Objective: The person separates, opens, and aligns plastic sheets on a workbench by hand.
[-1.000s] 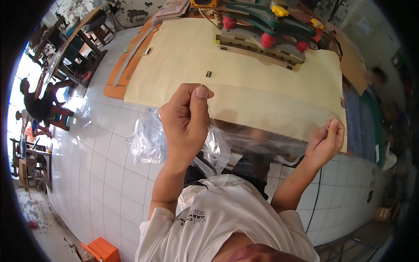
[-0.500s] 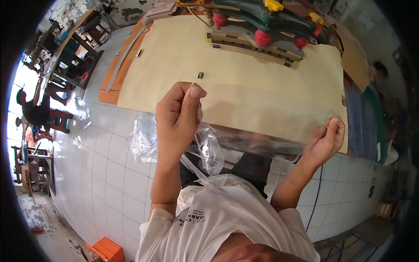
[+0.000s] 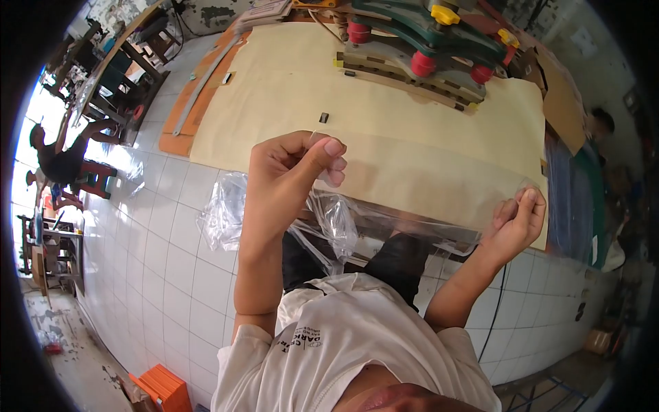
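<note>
A clear plastic sheet (image 3: pixel 419 172) is stretched between my two hands, over the near side of a cream board (image 3: pixel 274 82). My left hand (image 3: pixel 295 168) pinches the sheet's upper left corner between thumb and fingers. At the far right corner, my right hand (image 3: pixel 516 218) grips the same sheet with thumb against fingertips. The sheet is see-through, so its lower edge is hard to make out. Crumpled clear plastic (image 3: pixel 230 209) hangs at the table's near edge, left of my left forearm. A small dark block (image 3: pixel 324 117) lies on the board just beyond my left hand.
A green-framed press (image 3: pixel 412 38) with red and yellow knobs stands at the back of the board. A metal ruler (image 3: pixel 199 89) rests along the orange table edge. Stacked clear sheets (image 3: pixel 573 199) lie at right. Another person (image 3: pixel 58 158) sits far left.
My left hand has shifted slightly right, and its fingers show more around the sheet's corner. My right hand keeps nearly the same place. The view has tilted a little.
</note>
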